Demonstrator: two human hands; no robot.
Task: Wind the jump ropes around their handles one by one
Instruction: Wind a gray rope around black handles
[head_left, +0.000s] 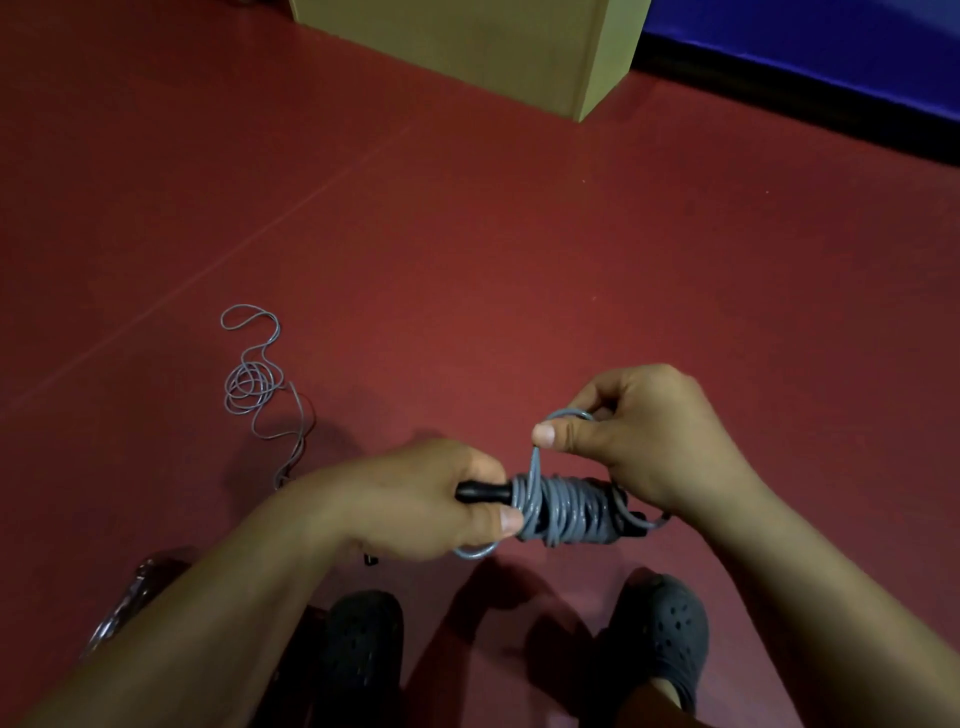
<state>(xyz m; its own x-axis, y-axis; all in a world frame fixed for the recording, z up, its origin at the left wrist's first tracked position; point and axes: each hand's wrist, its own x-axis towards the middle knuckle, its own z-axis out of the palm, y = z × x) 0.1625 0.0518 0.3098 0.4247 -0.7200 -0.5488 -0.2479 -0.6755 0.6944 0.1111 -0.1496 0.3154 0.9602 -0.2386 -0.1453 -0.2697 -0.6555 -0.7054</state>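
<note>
A grey jump rope (563, 506) is coiled in many turns around its black handles (480, 492), held level above the red floor. My left hand (431, 499) grips the left end of the handles, thumb pressed against the coils. My right hand (644, 436) pinches a loop of the same rope just above the bundle, its other fingers curled behind the right end. A second grey jump rope (254, 384) lies loose and tangled on the floor to the left; its handles are hidden behind my left forearm.
A tan box (519, 52) stands at the back, a blue mat (831, 52) with a black edge beyond it at the right. My feet in dark perforated clogs (665, 629) are below the hands. A dark crinkled object (140, 592) lies at lower left.
</note>
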